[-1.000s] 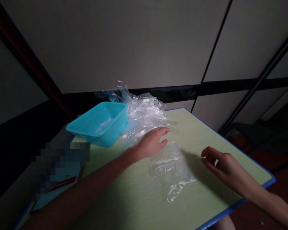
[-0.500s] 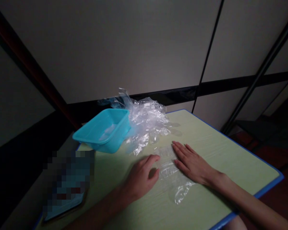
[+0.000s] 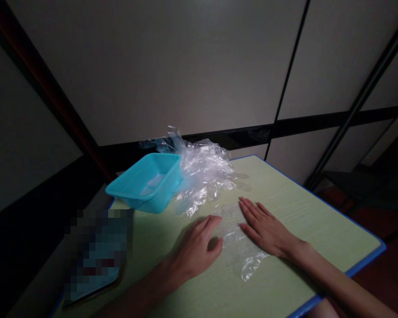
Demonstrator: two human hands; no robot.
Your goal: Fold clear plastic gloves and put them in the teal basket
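Note:
A clear thin plastic disposable glove point(image 3: 237, 240) lies spread on the table top, with a few creases across it. My right hand point(image 3: 265, 227) rests flat on its right side, fingers stretched out and close together. At the glove's left edge is my left hand point(image 3: 199, 247), its fingers bent and the thumb held apart, with nothing in its grasp. Whether the left fingertips press on the plastic, I cannot tell. Beyond both hands sits a loose, crumpled heap of similar clear plastic gloves point(image 3: 205, 168).
A turquoise plastic basin point(image 3: 155, 201) stands left of the heap, with some pale plastic inside. Nearer on the left lies a blurred-out flat item point(image 3: 101, 256). The pale green table point(image 3: 305, 221) has a blue edge, and a panelled cabinet point(image 3: 185, 75) rises behind it.
The view has tilted and shifted slightly. Both hands keep nearly the same pose over the glove, and the heap and basin stay in place.

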